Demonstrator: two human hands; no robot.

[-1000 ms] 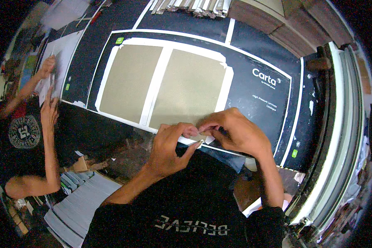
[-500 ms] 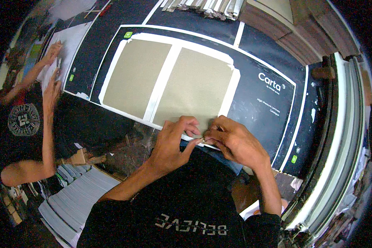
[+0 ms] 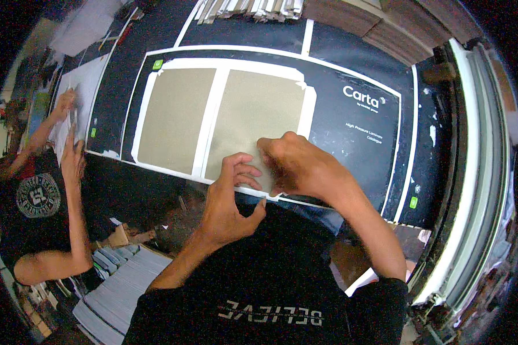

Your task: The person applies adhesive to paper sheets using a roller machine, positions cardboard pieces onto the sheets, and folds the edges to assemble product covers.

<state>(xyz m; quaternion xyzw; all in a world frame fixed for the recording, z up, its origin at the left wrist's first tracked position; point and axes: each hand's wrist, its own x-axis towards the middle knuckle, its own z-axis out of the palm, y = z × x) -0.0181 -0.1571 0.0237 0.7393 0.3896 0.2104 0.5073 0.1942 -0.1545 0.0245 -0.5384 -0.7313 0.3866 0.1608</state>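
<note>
A cover with two grey-brown boards (image 3: pixel 255 109) and white turned-in paper borders (image 3: pixel 210 115) lies on the dark table. My left hand (image 3: pixel 227 201) is at its near edge, fingers curved over the right board and thumb apart from them, the thumb tip by the edge. My right hand (image 3: pixel 305 167) is bent over the same board's near edge, just right of the left, knuckles up and fingers curled downward. The hand itself hides most of those fingertips and whatever they hold. A small pale bit of the border (image 3: pixel 276 196) shows beneath them.
Bundled board strips (image 3: pixel 247 8) lie at the far side, beside stacked brown boards (image 3: pixel 357 29). Pale rails (image 3: pixel 472 172) run along the right. At left, another person's hands (image 3: pixel 69 126) work on a white sheet (image 3: pixel 86 75). A paper stack (image 3: pixel 121 293) stands lower left.
My right hand has left its pinch beside the left thumb and rolled over, higher above the board. My left fingers have spread from the thumb. The view has shifted slightly.
</note>
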